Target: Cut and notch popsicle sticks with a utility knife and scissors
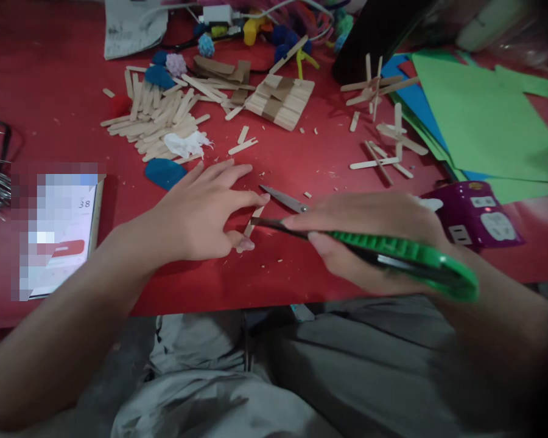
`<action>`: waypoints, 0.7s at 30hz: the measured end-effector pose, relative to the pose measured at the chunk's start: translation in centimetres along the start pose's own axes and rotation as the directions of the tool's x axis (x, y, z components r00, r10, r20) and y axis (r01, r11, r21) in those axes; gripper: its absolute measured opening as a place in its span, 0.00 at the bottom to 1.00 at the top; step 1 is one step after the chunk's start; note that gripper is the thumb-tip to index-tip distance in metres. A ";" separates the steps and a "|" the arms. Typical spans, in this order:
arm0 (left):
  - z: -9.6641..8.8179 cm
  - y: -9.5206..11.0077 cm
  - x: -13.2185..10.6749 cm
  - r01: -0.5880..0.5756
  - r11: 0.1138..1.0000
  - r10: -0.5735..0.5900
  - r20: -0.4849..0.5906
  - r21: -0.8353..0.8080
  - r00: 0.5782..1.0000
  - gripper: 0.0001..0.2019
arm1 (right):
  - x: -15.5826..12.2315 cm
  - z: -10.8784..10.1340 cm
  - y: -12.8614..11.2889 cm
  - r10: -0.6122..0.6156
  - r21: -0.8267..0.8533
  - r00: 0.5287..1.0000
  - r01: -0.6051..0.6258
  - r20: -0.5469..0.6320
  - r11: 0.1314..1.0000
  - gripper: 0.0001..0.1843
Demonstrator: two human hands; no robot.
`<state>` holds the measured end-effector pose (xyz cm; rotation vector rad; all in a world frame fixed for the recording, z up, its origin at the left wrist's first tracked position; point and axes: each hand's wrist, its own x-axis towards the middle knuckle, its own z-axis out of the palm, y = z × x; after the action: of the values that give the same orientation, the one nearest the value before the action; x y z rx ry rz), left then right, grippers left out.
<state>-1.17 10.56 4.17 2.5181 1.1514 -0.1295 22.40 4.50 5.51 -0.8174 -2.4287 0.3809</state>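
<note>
Red tabletop point(59, 109), smooth, slightly glossy, fills most of the view; light is dim, edges of the room dark. Grey fabric trousers point(201, 395), creased, under the near edge.

Far right: flat matte green paper sheets point(497, 121) stacked with blue ones. Left: phone point(80, 225), screen lit, part blurred out. Mid-far: heap of flat round-ended wooden sticks point(153, 121), with a crumpled white wad point(187, 145) on its near side. Beside it, a wooden stick bundle point(299, 100) with a brown paper band.

Right hand point(374, 234): closed around a cutter knife point(406, 258), ribbed green plastic body, dark narrow blade pointing left. Left hand point(196, 210): thumb and index hold the two ends of a short stick point(256, 217) down at the table, other fingers spread.

Purple power block point(475, 213), glossy plastic, white socket faces, just beyond the right wrist. Two crossed-stick assemblies point(398, 137) sit between the bundle and the paper. Pointed metal scissors point(283, 198) near the left fingertips; handles hidden by the right hand.

Short stick is pale bare wood, between the hands, near the table's front edge. Blade tip overlaps it; can't tell cut depth. Wood chips point(307, 194) scattered around.
</note>
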 end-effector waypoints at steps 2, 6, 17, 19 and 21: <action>0.0 0.1 0.0 0.009 1.000 -0.009 0.008 -0.012 1.000 0.31 | -0.1 -0.1 0.0 -0.002 -0.012 1.000 0.002 0.015 1.000 0.10; 0.0 0.3 0.0 0.023 1.000 -0.023 0.004 -0.018 1.000 0.31 | -0.1 -0.4 0.1 0.015 -0.037 1.000 -0.014 0.023 0.999 0.10; -0.3 0.7 0.2 0.035 0.999 -0.035 0.036 0.021 0.999 0.31 | -0.1 -0.7 -0.5 0.043 -0.128 0.999 -0.039 0.030 0.991 0.11; -0.3 0.7 0.2 0.006 0.999 -0.006 0.026 0.031 1.000 0.31 | -0.1 -0.8 -0.5 0.056 -0.126 0.998 -0.051 0.037 0.991 0.11; -0.2 0.7 0.3 0.011 0.999 -0.012 0.022 0.050 1.000 0.31 | -0.1 -0.9 -0.4 0.047 -0.132 0.998 -0.040 0.050 0.990 0.11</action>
<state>-0.49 10.48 4.52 2.5469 1.1676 -0.1916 22.74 4.21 6.37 -0.9284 -2.5094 0.2645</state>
